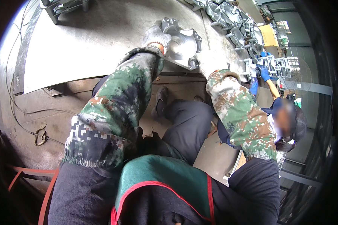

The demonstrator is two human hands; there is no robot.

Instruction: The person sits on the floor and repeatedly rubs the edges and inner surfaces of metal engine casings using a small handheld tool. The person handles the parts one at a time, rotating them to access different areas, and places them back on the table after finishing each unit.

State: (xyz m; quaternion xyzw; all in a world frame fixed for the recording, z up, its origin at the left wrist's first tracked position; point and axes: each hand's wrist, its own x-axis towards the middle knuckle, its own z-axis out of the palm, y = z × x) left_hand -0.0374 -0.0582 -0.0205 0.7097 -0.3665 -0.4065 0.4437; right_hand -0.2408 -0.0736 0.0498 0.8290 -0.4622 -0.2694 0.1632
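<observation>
A worker in white knit gloves handles 1 silvery metal casting (pixel 181 44) at the near edge of a broad metal table (pixel 109 33), its round, shallow recess facing up toward the camera. The left hand (pixel 157 37) grips the casting at its left rim, fingers closed on the metal. The right hand (pixel 211 62) meets the lower right corner, though glare whitens that glove so strongly that how its fingers are set cannot be told. Camouflage sleeve covers (pixel 118 92) run up both forearms, and a green apron (pixel 157 168) trimmed in red spans the worker's lap.

Beyond the right hand, more gray castings (pixel 229 18) crowd the table's far right side, near a yellow panel (pixel 268 35). At right, a co-worker in a dark cap reaches toward a row of similar metal parts (pixel 279 67), wearing 2 blue gloves (pixel 265 73). A dark metal frame (pixel 57 8) stands on the table at upper left. Below, on the concrete floor, a thin cable (pixel 45 111) snakes near a brownish loop (pixel 44 131), while red metal bars (pixel 50 191) stand beside the worker's left leg.
</observation>
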